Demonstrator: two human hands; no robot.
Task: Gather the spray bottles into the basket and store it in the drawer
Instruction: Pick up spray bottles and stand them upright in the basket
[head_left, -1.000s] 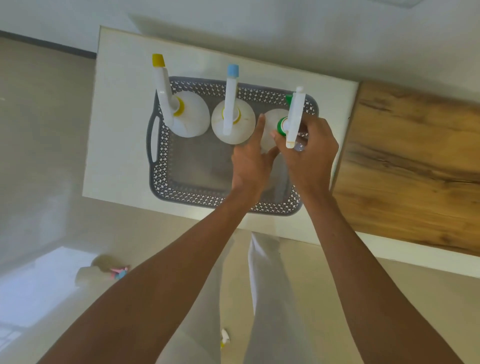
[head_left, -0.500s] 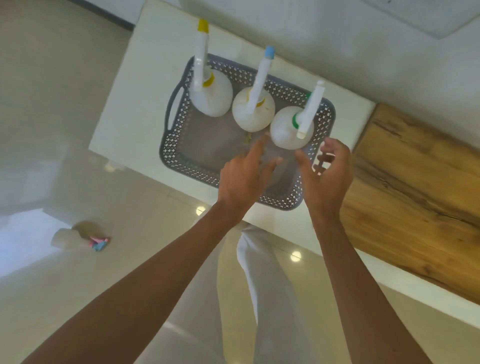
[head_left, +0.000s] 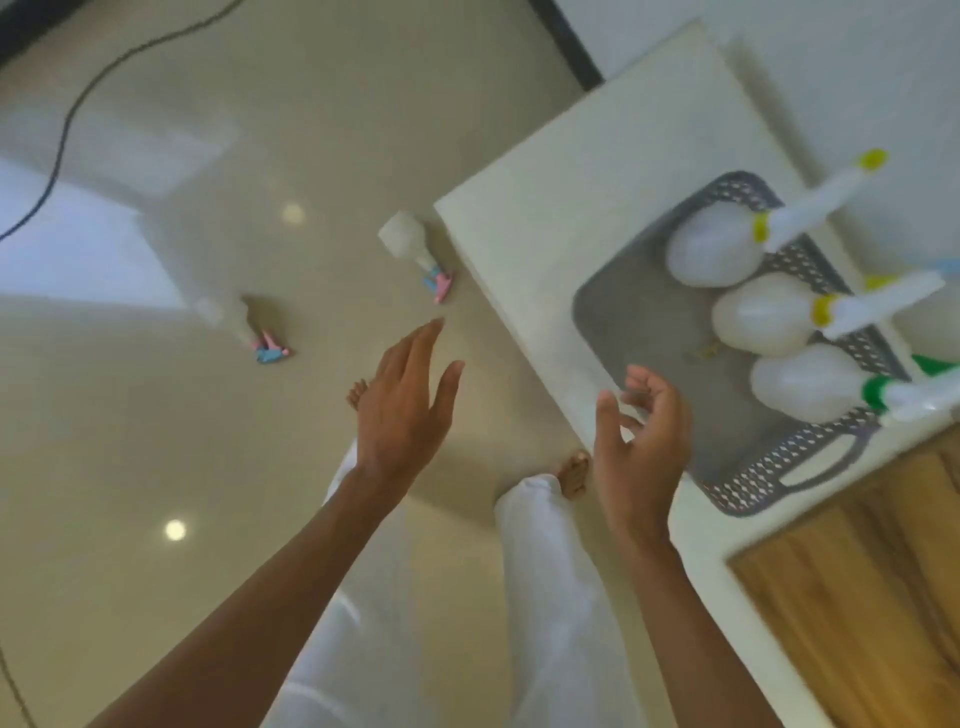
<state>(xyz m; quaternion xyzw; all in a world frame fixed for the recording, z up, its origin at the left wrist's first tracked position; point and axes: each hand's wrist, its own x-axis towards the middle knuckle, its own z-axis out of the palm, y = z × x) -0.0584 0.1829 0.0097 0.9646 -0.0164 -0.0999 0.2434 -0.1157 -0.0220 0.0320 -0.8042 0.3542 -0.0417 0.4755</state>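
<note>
I see a spray bottle (head_left: 413, 250) lying on its side on the floor, right by the corner of the white worktop (head_left: 561, 171). It is ahead of my left hand (head_left: 402, 415), which is nearer to it than my right hand (head_left: 641, 452). Its pink and blue top points back toward me. My left hand is wide open and holds nothing. My right hand is loosely curled and empty, beside the grey basket (head_left: 779, 480), where three bottles already stand.

Soft daylight, ceiling-light glare spots on glossy floor (head_left: 208, 467); heavy motion blur, wide-angle edge distortion.
</note>
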